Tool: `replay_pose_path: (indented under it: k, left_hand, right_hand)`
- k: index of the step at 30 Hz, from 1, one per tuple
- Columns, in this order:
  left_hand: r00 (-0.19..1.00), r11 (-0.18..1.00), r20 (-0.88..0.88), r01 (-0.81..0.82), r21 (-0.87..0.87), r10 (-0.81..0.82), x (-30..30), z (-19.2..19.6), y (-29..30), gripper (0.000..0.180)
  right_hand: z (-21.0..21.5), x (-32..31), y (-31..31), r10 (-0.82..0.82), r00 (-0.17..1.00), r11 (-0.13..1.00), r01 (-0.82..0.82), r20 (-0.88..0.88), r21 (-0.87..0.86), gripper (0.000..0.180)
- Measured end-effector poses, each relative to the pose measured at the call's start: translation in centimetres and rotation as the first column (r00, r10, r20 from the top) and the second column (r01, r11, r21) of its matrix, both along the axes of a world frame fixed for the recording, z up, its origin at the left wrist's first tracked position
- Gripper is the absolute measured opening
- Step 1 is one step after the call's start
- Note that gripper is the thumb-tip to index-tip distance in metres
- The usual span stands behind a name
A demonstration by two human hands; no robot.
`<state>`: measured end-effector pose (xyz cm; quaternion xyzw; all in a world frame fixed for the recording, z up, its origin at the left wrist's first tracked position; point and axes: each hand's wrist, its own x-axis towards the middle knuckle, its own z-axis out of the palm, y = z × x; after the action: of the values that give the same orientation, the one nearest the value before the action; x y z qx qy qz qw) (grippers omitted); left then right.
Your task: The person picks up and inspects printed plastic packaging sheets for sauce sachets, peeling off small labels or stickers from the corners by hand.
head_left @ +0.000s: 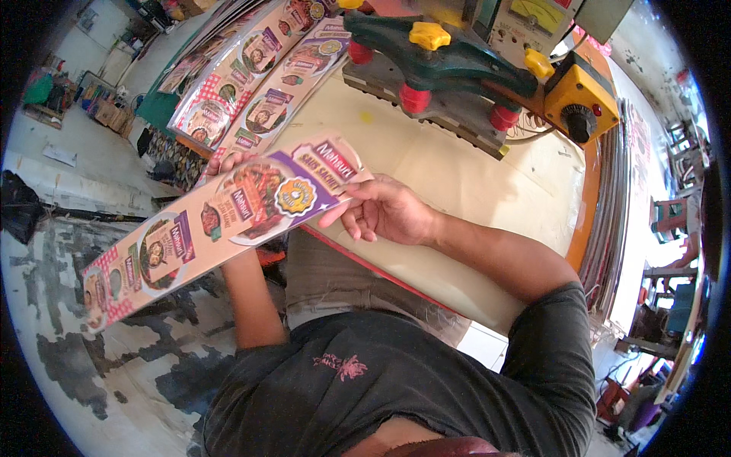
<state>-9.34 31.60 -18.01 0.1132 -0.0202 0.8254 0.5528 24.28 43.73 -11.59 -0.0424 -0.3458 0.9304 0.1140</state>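
A long printed cardboard strip (199,228) with food pictures, a purple end and a glossy surface is held up at a slant in front of me. My left hand (231,162) grips it from beneath; the fingertips show over its far edge, while the palm is hidden behind it. At the strip's right end, my right hand (392,211) pinches the edge between thumb and fingers, the other fingers curled loosely. Beyond it, similar printed strips (263,114) lie in a pile on the far left part of the table.
A cream-covered worktable (457,179) stretches before me. Across its far side stands a dark green clamp-bar machine (449,61) with yellow knobs and red rollers. A yellow control box (582,103) with a black dial sits at its right. Stacked sheets (609,213) line the right edge.
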Motion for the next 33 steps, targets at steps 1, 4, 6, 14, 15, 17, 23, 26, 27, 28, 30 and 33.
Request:
replay_pose_path:
  k: [1, 4, 6, 14, 15, 17, 23, 26, 27, 28, 30, 33]
  left_hand:
    - [0.994, 0.997, 0.106, -0.01, -0.073, 0.018, -0.4, -0.4, -0.7, 0.032]
    - [0.991, 0.998, -0.131, 0.03, -0.058, -0.037, 0.1, 0.6, -2.4, 0.044]
    - [0.907, 0.998, -0.416, 0.054, -0.037, -0.064, 1.0, 2.6, -4.1, 0.054]
    - [0.326, 0.98, -0.925, 0.111, -0.166, -0.194, 7.1, 9.9, -8.8, 0.094]
    - [0.315, 0.985, -0.933, 0.065, -0.162, -0.174, 8.0, 10.0, -8.6, 0.099]
    - [0.354, 0.991, -0.928, -0.022, -0.131, -0.115, 8.8, 10.2, -8.3, 0.098]
    - [0.664, 0.756, -0.748, -0.493, -0.431, 0.006, 7.3, 9.7, -8.0, 0.045]
    - [0.659, 0.737, -0.749, -0.538, -0.409, 0.066, 5.8, 9.2, -7.4, 0.044]
    - [0.655, 0.772, -0.751, -0.516, -0.371, 0.077, 5.2, 9.3, -7.1, 0.044]
    - [0.66, 0.747, -0.742, -0.552, -0.37, 0.121, 4.9, 9.2, -6.3, 0.046]
    - [0.66, 0.692, -0.722, -0.62, -0.37, 0.205, 5.0, 10.2, -3.9, 0.051]
    - [0.669, 0.744, -0.711, -0.583, -0.325, 0.214, 3.6, 9.6, 0.3, 0.053]
  right_hand:
    - [-0.1, 0.0, 0.2, -0.022, 1.0, 1.0, 0.022, 0.0, -0.007, 0.036]
    - [-0.8, 0.3, 1.3, -0.089, 0.996, 0.996, 0.089, 0.012, -0.015, 0.036]
    - [-1.0, 0.5, 1.3, -0.115, 0.993, 0.993, 0.115, 0.029, -0.007, 0.036]
    - [-1.1, 0.2, 1.6, -0.199, 0.974, 0.971, 0.211, 0.105, -0.111, 0.036]
    - [-1.0, 0.1, 1.6, -0.205, 0.971, 0.968, 0.22, 0.126, -0.124, 0.036]
    - [-0.9, 0.1, 1.6, -0.204, 0.968, 0.972, 0.218, 0.145, -0.088, 0.036]
    - [-0.6, 0.1, 1.6, -0.107, 0.986, 0.992, 0.097, 0.128, 0.078, 0.046]
    - [-0.8, 0.2, 1.5, -0.023, 0.992, 0.96, -0.014, 0.127, 0.28, 0.053]
    - [0.1, 0.3, 1.2, -0.026, 0.99, 0.925, -0.028, 0.137, 0.379, 0.053]
    - [0.6, 0.4, 1.0, -0.032, 0.989, 0.88, -0.042, 0.147, 0.473, 0.054]
    - [0.6, 0.3, 0.9, -0.003, 0.99, 0.857, -0.07, 0.141, 0.51, 0.054]
    - [0.5, 0.3, 0.8, 0.005, 0.992, 0.833, -0.076, 0.13, 0.548, 0.052]
